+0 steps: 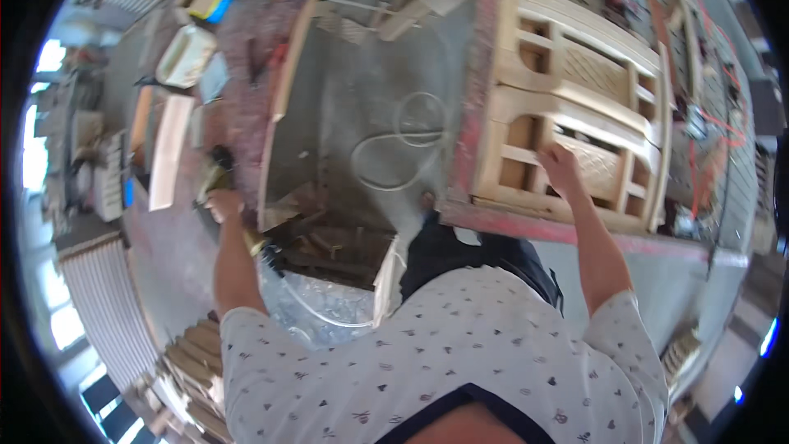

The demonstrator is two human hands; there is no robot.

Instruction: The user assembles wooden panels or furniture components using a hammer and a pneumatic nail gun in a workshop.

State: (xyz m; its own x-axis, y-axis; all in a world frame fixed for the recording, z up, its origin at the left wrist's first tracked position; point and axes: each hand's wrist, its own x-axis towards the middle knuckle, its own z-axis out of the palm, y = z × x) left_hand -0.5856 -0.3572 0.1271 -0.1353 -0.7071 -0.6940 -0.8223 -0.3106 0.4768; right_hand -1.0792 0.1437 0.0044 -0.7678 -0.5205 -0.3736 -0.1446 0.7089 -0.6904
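Note:
My left hand [223, 204] is wrapped round a hand-held power tool [214, 177] on the reddish bench at the left. The tool has a dark head and a yellowish body, and a pale hose [320, 314] trails from its black rear end; its exact kind is unclear. My right hand [561, 168] is closed over the nearer of two pale wooden panels [518, 107], beside its patterned inset. Any object inside those fingers is hidden. The farther panel [592, 20] lies against the nearer one, with similar openings and a lattice-patterned inset.
The panels lie on a red-edged bench [526, 220]. Between the benches, a pale hose [394, 136] lies coiled on the grey floor. A cream container [186, 56] and a pale board [171, 152] rest on the left bench. Below stands an open box [329, 259] of scraps.

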